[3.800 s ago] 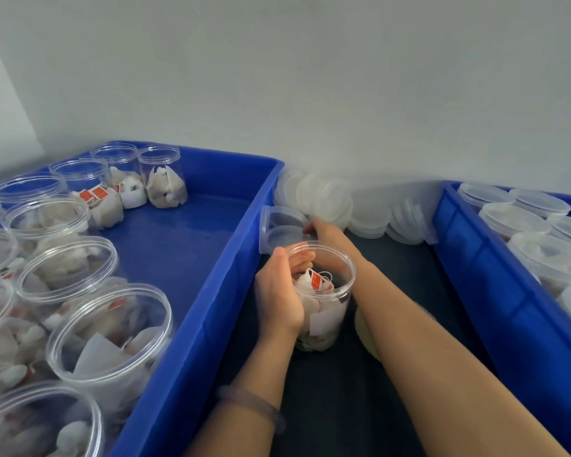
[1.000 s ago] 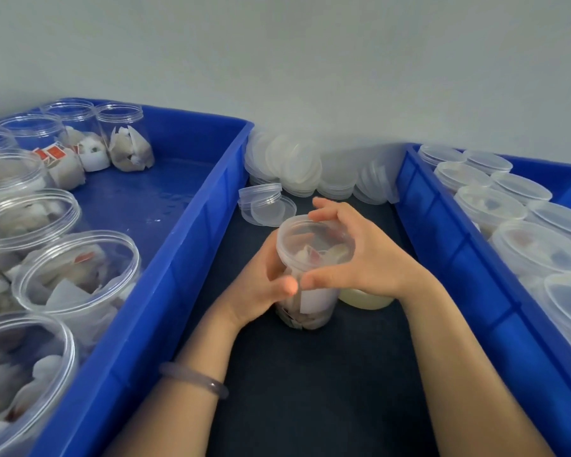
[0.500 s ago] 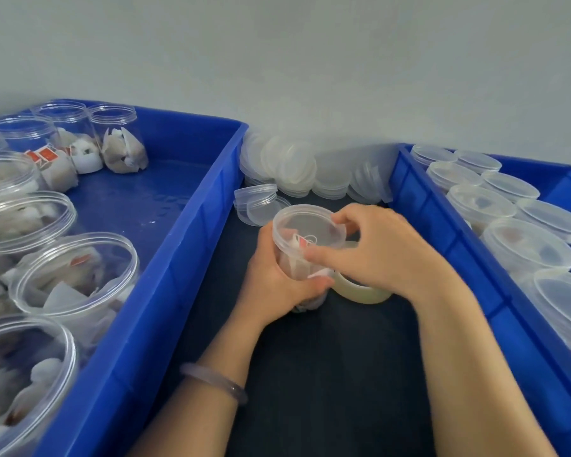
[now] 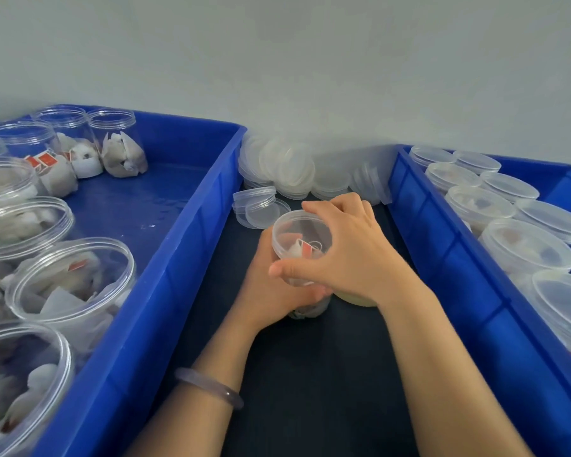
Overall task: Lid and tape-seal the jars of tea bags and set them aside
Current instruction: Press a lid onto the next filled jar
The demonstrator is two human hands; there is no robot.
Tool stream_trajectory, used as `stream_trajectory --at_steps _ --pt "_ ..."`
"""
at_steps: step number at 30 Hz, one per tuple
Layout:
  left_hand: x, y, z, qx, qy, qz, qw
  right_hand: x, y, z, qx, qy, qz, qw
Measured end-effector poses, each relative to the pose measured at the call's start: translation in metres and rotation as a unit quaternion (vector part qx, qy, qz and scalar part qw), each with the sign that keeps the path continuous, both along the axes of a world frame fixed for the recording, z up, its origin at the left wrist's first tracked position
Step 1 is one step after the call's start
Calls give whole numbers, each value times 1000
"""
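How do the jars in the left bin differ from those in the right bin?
The left-bin jars stand open; the right-bin jars wear lids. The left-bin jars show tea bags clearly; the right-bin jars' contents blur under their lids. Both sets are clear plastic, upright.

Glossy clear plastic lid (image 4: 299,234), smooth blue plastic bin (image 4: 165,291), matt dark tabletop (image 4: 310,374)

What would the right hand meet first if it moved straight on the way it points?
Probably the loose clear lids beyond the lidded jar that the right hand grips; depth is unclear.
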State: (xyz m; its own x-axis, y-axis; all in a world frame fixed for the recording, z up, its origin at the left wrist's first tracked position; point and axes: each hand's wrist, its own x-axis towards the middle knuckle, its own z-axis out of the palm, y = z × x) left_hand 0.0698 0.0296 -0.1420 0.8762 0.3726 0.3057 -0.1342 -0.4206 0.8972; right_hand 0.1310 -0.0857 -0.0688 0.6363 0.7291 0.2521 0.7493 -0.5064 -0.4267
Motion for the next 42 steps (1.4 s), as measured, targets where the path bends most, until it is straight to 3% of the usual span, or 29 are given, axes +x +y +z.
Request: stream_trajectory --at_steps 5,10,13,15,18,19,22,24,25,27,29,31,34,37,42 --pt "-5 3 -1 -51 -1 -18 999 3 -1 -11 108 123 26 986" --pt "1 -17 0 -49 -44 76 995 -3 11 -25 177 96 -46 978" --pt "1 -16 -2 -22 -40 94 995 -5 9 -25 172 95 -29 980" --pt "0 -13 -5 -35 -43 64 996 -2 4 -19 175 163 3 971" --pt "-2 -5 -8 -31 -31 99 994 14 -15 -24 249 251 -41 934" --pt "-2 -1 -8 -24 -32 115 993 18 -22 -30 226 229 -63 945" --pt "-3 10 -11 -66 -16 144 987 26 -40 -60 24 156 -69 985" --pt "-6 13 -14 -96 22 147 984 25 -44 -78 -122 95 -67 986" --pt "-8 12 -17 -95 31 149 984 25 -45 -85 -138 59 -78 986" --pt "-15 2 -15 -44 -3 205 978 24 -45 -88 -75 27 -97 992" --pt "-21 -11 -9 53 -131 261 955 23 -48 -86 2 51 -91 995" --pt "-26 -28 -6 109 -187 231 948 19 -52 -83 60 96 -74 991" --pt "-27 -44 -7 84 -101 114 985 10 -56 -78 164 96 -27 981" --pt "-26 -46 -11 97 -37 19 994 2 -58 -73 229 124 30 965" --pt "-24 -47 -7 139 -76 61 985 -5 -55 -72 265 158 49 950"
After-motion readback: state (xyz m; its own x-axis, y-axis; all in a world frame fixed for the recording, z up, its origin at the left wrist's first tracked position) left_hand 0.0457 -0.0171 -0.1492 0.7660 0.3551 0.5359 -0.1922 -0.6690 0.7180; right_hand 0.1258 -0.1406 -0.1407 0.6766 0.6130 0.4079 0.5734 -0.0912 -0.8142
